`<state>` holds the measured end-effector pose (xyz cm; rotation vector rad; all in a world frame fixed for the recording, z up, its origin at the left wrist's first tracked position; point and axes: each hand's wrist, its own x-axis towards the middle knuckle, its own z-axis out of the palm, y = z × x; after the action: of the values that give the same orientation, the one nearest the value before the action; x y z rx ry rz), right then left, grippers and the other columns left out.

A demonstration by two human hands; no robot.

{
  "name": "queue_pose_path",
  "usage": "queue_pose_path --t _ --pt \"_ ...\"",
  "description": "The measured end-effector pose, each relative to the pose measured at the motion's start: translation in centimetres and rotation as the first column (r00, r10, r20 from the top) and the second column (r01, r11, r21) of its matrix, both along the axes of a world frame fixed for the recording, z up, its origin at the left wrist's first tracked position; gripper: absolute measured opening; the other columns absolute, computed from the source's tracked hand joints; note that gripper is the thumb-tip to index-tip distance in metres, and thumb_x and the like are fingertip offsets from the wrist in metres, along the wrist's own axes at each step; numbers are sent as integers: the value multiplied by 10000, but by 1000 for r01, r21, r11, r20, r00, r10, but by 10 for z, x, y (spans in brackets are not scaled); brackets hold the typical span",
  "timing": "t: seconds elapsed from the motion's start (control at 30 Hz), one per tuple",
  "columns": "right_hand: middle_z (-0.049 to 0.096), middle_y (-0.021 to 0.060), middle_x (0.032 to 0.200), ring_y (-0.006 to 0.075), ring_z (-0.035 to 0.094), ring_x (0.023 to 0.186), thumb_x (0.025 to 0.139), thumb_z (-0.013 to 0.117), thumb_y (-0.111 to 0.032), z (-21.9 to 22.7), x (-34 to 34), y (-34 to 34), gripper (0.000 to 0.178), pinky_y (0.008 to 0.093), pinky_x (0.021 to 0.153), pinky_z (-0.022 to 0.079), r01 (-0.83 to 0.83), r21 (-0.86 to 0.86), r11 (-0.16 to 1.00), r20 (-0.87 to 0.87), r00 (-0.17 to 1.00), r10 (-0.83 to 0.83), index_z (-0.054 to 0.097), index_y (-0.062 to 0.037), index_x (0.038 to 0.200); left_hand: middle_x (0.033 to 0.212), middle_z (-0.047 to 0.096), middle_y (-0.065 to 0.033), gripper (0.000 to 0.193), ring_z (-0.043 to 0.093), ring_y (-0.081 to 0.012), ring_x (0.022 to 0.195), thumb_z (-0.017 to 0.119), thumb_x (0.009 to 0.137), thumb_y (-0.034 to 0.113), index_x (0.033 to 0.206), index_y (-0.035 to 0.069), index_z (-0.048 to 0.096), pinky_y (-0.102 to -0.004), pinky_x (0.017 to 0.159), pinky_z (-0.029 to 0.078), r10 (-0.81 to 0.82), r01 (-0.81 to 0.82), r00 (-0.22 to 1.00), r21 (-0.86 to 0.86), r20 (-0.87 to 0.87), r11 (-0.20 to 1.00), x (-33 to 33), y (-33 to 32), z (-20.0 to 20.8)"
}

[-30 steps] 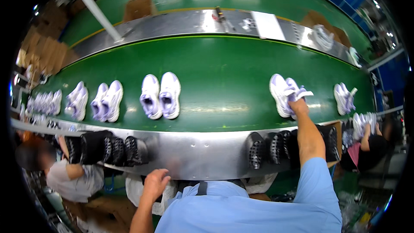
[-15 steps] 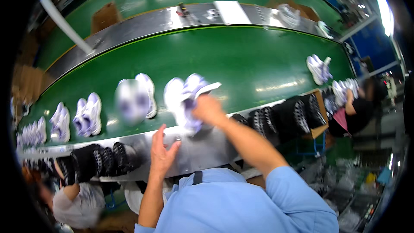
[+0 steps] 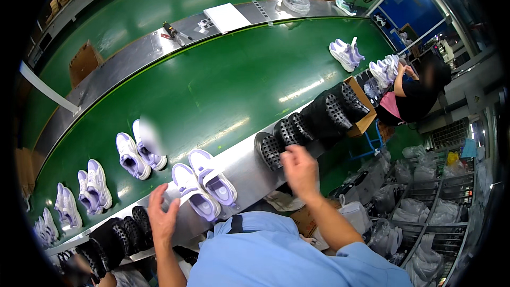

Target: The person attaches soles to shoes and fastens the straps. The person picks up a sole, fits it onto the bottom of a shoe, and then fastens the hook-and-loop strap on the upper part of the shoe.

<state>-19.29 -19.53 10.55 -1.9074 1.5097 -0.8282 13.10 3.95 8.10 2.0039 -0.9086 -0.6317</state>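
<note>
A pair of white-and-lilac sneakers (image 3: 204, 183) rests side by side across the belt's near edge and the metal ledge, openings toward me. My left hand (image 3: 163, 215) is at their left side, fingers spread and holding nothing; whether it touches the left shoe I cannot tell. Farther right, my right hand (image 3: 301, 172) hovers over the ledge with loosely bent fingers and nothing visible in them. Its fingertips are beside the nearest of several black perforated shoe-shaped forms (image 3: 269, 150); contact is unclear.
More sneaker pairs (image 3: 133, 157) stand along the green belt (image 3: 239, 74) to the left, and one pair (image 3: 346, 54) sits far right. Black forms (image 3: 127, 234) also line the ledge at left. A co-worker (image 3: 419, 93) handles shoes at right. Racks with plastic bags (image 3: 414, 211) stand behind.
My right hand has let go of the sneakers and moved right to the black forms. The sneakers now sit nearer me, beside my left hand. The whole view has turned.
</note>
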Motion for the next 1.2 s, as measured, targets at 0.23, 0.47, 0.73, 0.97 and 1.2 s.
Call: queue_pose_path --t 0.23,0.47,0.73,0.97,1.2 --pt "671 260 1176 435 660 1081 994 654 -430 -65 -112 -80 610 507 929 533 187 -52 981 -483 855 -188 579 52 1359 1023 719 -136 216 701 -235 899 695 939 43 1141 -31 714 -332 823 557 76 -79 997 -109 -31 991 -22 -37 14" --pt "673 242 1162 419 671 1084 982 673 -437 -86 -101 -102 528 511 888 559 96 -25 995 -655 751 -89 607 5 1264 955 732 -107 179 681 -162 815 713 933 42 1094 -32 741 -293 748 547 -94 94 996 -107 -1 990 -64 -61 21" --pt "670 167 1002 377 665 964 964 692 -335 19 -124 -37 390 491 798 554 -21 -217 976 -633 764 -124 653 -15 1182 1037 730 -156 296 726 -282 903 801 865 62 1145 0 728 -349 824 571 -278 276 961 -82 -14 958 -98 -84 38" --pt "716 202 1055 370 698 981 1002 681 -332 93 -87 46 428 424 838 555 -516 357 779 54 844 534 663 14 1254 1198 687 -105 585 671 -229 1108 906 780 136 1294 31 648 -342 970 534 -555 447 769 -353 -318 822 -144 -136 83" --pt "728 210 1067 418 700 966 1022 642 -406 67 -39 74 402 485 818 543 -605 485 632 118 761 638 668 -40 1187 1091 686 -40 423 641 -137 1028 877 829 111 1176 33 648 -300 925 532 -467 380 626 -279 -624 882 -109 -100 54"
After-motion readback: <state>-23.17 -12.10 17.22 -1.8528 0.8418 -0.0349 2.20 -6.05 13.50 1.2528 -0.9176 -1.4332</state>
